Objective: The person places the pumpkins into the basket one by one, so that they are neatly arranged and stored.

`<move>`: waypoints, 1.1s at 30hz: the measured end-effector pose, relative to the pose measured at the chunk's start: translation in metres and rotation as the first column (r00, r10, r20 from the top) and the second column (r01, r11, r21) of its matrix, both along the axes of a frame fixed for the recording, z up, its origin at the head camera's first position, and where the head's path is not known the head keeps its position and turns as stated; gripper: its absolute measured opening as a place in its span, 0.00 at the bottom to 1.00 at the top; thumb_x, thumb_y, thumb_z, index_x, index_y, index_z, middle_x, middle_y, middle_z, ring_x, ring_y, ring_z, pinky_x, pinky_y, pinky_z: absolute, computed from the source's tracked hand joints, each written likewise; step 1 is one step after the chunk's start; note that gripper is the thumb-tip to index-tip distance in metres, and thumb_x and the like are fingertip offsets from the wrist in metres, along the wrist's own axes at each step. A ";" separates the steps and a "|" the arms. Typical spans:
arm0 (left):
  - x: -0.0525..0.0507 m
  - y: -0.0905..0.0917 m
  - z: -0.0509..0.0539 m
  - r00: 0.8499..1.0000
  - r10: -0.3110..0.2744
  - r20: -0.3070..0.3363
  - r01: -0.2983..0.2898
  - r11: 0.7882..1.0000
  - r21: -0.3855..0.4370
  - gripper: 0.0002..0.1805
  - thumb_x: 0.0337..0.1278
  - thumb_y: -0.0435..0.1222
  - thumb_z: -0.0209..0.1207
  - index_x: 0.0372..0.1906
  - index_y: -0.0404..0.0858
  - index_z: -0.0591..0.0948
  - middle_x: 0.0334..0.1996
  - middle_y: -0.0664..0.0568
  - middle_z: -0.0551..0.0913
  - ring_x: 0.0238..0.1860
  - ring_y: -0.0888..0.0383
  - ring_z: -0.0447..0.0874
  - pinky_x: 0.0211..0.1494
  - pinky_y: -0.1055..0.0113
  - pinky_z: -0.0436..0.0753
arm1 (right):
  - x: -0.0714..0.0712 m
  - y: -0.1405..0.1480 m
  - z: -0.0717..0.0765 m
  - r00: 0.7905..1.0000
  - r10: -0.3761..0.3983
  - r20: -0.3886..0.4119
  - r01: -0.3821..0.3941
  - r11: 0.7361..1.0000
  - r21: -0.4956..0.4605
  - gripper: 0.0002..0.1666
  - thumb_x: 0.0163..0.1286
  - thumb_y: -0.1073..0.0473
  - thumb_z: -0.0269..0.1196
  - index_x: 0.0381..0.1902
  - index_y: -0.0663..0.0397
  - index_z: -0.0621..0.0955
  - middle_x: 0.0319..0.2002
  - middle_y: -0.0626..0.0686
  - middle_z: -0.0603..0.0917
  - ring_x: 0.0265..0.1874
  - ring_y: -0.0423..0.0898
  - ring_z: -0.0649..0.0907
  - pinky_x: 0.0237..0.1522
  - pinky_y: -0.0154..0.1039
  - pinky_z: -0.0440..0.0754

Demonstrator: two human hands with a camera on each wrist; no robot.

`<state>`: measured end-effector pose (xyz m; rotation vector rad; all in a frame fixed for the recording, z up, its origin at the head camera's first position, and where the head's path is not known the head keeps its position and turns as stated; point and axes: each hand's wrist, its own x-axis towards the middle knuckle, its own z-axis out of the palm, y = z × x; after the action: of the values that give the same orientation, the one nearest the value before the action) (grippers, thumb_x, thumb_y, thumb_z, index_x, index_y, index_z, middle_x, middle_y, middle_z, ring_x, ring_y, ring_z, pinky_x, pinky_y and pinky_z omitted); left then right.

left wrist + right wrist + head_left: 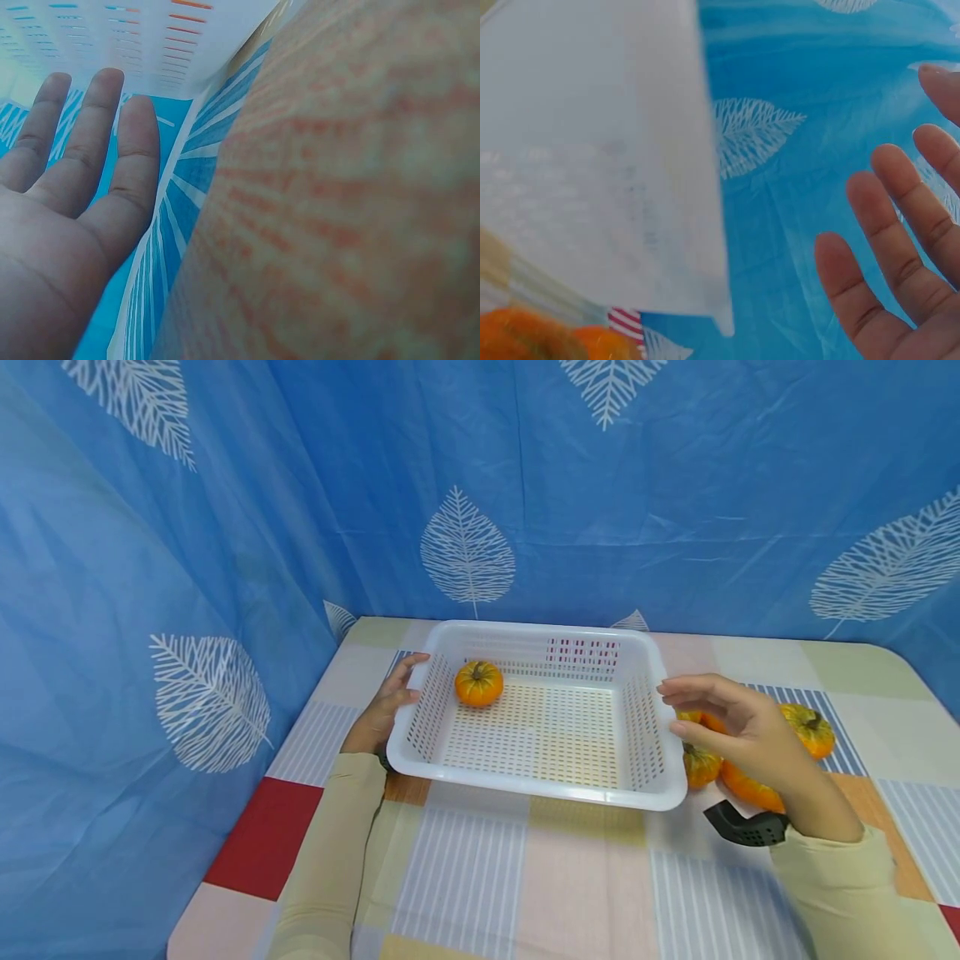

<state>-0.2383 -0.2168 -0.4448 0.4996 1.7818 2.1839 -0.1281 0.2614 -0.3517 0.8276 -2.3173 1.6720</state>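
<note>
A white plastic basket (525, 786) with slotted walls stands at the middle of the table. Inside, near its back left corner, sits a small orange pumpkin (478, 683). My left hand (386, 706) is beside the basket's left end, fingers extended near the rim; whether they touch it I cannot tell. At the opposite end, my right hand (738, 727) is next to the right rim with fingers spread and nothing in them. The right wrist view shows a gap between these fingers (877, 206) and the basket wall. Several pumpkins (808, 729) lie below and around my right hand, partly hidden by it.
A patchwork-patterned cloth (472, 868) covers the table. Blue curtains (360, 485) with white leaf prints hang behind it and along the left side. A black wrist strap (746, 827) is on the right arm.
</note>
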 end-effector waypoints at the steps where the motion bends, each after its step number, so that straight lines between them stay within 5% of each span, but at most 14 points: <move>1: 0.000 0.000 -0.001 1.000 -0.006 -0.002 0.006 1.000 0.008 0.32 0.61 0.35 0.54 0.68 0.66 0.69 0.84 0.37 0.51 0.69 0.39 0.66 0.61 0.52 0.86 | 0.000 0.002 -0.001 1.000 0.006 0.003 -0.006 1.000 -0.015 0.31 0.64 0.86 0.64 0.63 0.64 0.83 0.61 0.47 0.87 0.56 0.41 0.86 0.58 0.25 0.80; 6: 0.000 -0.001 -0.001 1.000 -0.007 0.004 0.007 1.000 0.021 0.33 0.62 0.35 0.55 0.69 0.66 0.68 0.84 0.40 0.52 0.68 0.40 0.67 0.61 0.51 0.87 | 0.001 0.012 -0.006 0.998 0.061 0.026 -0.058 0.993 -0.103 0.28 0.64 0.88 0.63 0.62 0.73 0.81 0.63 0.50 0.87 0.58 0.42 0.86 0.58 0.26 0.81; 17: 0.001 0.000 0.001 1.000 -0.010 0.009 0.010 1.000 0.012 0.33 0.61 0.35 0.53 0.69 0.65 0.68 0.84 0.40 0.52 0.68 0.40 0.67 0.60 0.52 0.87 | 0.003 0.031 -0.018 0.998 0.063 0.031 -0.060 0.993 -0.097 0.27 0.63 0.89 0.62 0.60 0.77 0.80 0.58 0.49 0.88 0.57 0.39 0.86 0.58 0.26 0.81; 29: 0.000 -0.001 0.000 1.000 -0.001 0.007 0.001 1.000 -0.010 0.33 0.60 0.35 0.53 0.69 0.65 0.67 0.83 0.41 0.53 0.67 0.40 0.68 0.61 0.50 0.87 | 0.006 0.054 -0.028 0.999 0.049 -0.011 -0.049 0.998 -0.030 0.30 0.60 0.91 0.62 0.61 0.78 0.80 0.58 0.45 0.89 0.55 0.36 0.87 0.56 0.24 0.81; 33: -0.001 -0.001 0.000 1.000 -0.007 0.002 0.007 1.000 0.000 0.33 0.60 0.35 0.52 0.68 0.65 0.68 0.82 0.40 0.54 0.66 0.41 0.68 0.58 0.54 0.88 | 0.008 0.063 -0.029 1.000 0.001 -0.008 0.000 0.997 0.081 0.29 0.63 0.89 0.61 0.63 0.77 0.79 0.60 0.40 0.88 0.57 0.34 0.86 0.57 0.23 0.79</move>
<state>-0.2388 -0.2180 -0.4452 0.5025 1.7765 2.1790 -0.1196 0.3242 -0.3803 0.8483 -2.3936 1.5811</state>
